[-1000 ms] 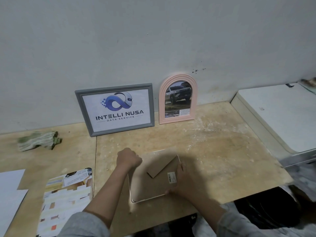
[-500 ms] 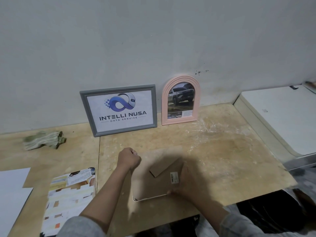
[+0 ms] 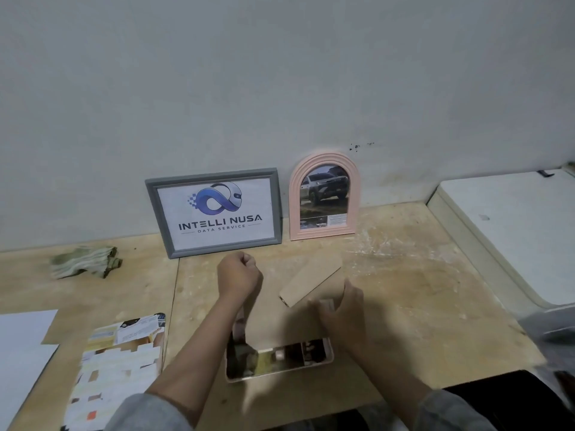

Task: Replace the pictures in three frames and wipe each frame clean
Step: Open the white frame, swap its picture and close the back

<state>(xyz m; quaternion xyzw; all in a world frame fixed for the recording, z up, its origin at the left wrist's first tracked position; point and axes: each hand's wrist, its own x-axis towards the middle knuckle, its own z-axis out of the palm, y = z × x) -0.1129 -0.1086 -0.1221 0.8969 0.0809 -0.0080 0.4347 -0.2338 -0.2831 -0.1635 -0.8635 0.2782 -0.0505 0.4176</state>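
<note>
Worktop [image 3: 420, 275]: pale plywood, scuffed and smeared white toward the right, set against a grey wall.

Grey frame [image 3: 214, 213]: rectangular, upright against the wall, showing a logo print reading "INTELLI NUSA DATA SERVICE".

Pink arched frame [image 3: 323, 197]: upright just right of the grey frame, holding a picture of a car.

White frame [image 3: 280, 365]: lying face down at the near edge between the two forearms. Its brown backing board [image 3: 280, 325], with a folding stand [image 3: 311, 279], is raised at the near side, baring a strip of the dark picture [image 3: 292, 356] inside.

Left hand [image 3: 238, 275]: curled into a fist at the far left corner of the backing board; whether it pinches the board cannot be told.

Right hand [image 3: 342, 309]: blurred, fingers partly spread, at the right edge of the backing board; its hold cannot be told.

Green cloth [image 3: 84, 262]: crumpled, far left, well apart from the frames.

Printed sheet [image 3: 121, 365]: lying flat left of the left forearm.

White paper [image 3: 21, 340]: at the left edge.

White slab [image 3: 513, 228]: far right, beside the worktop.
</note>
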